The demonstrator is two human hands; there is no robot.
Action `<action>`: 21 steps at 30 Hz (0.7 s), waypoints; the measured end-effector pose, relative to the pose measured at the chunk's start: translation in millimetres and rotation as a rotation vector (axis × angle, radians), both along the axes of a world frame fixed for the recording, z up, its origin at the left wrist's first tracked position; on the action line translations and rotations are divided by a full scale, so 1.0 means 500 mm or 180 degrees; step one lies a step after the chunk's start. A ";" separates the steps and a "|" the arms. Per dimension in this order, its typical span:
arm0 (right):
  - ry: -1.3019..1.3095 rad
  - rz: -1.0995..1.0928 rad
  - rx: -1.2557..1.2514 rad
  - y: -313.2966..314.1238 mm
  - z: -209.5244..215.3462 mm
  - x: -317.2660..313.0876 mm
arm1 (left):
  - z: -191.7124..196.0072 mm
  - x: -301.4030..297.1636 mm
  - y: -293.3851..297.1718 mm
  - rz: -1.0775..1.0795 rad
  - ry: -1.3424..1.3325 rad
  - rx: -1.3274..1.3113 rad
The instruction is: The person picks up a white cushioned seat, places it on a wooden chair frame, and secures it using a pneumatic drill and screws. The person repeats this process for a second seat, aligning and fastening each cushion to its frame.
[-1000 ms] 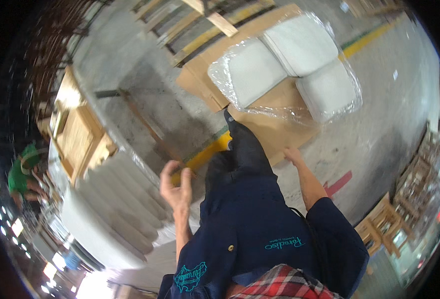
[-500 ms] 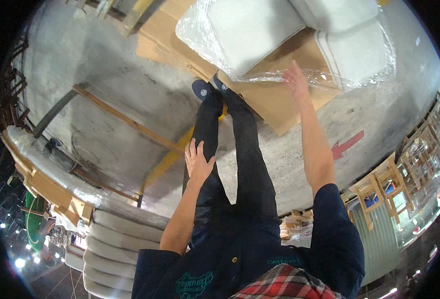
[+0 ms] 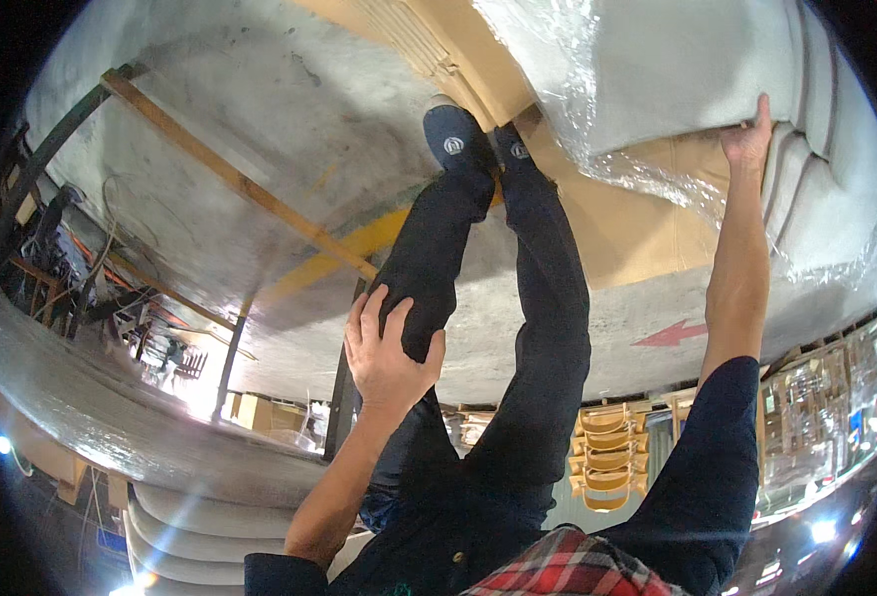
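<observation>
Right grip (image 3: 746,145) at cushion (image 3: 692,74), cardboard (image 3: 637,233), concrete floor (image 3: 235,89)

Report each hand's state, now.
Left hand: open, resting on the dark trouser leg.
Right hand: at the edge of the pale cushion; whether it grips cannot be told.

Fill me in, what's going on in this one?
A person is at some pale cushions, the right hand at a cushion's edge; whether it grips is hard to tell. The left hand rests on the person's left leg. The cushions lie over cardboard on the floor, with clear plastic wrap along their near side.
</observation>
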State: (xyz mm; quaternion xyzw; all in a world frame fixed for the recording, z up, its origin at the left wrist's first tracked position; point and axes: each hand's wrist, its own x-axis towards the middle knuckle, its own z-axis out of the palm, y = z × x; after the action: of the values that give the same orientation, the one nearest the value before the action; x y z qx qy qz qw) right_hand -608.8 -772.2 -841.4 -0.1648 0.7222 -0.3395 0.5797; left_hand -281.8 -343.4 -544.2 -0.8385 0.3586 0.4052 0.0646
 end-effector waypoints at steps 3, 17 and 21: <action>-0.0412 0.0101 -0.0071 -0.011 -0.021 0.003 | -0.007 0.013 -0.009 0.0043 -0.0024 -0.0118; 0.0520 -0.0388 -0.0108 0.126 0.339 0.221 | 0.001 -0.020 -0.005 0.0096 0.0299 -0.0184; 0.0673 -0.0221 -0.0643 0.078 0.414 0.292 | -0.047 0.014 -0.126 0.0403 0.0132 -0.1642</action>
State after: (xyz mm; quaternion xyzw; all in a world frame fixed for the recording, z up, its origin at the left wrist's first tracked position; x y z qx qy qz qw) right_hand -462.6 -733.0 -634.2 -0.2322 0.7466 -0.4110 0.4687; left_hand -274.8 -406.1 -567.5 -0.8395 0.3981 0.3208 -0.1840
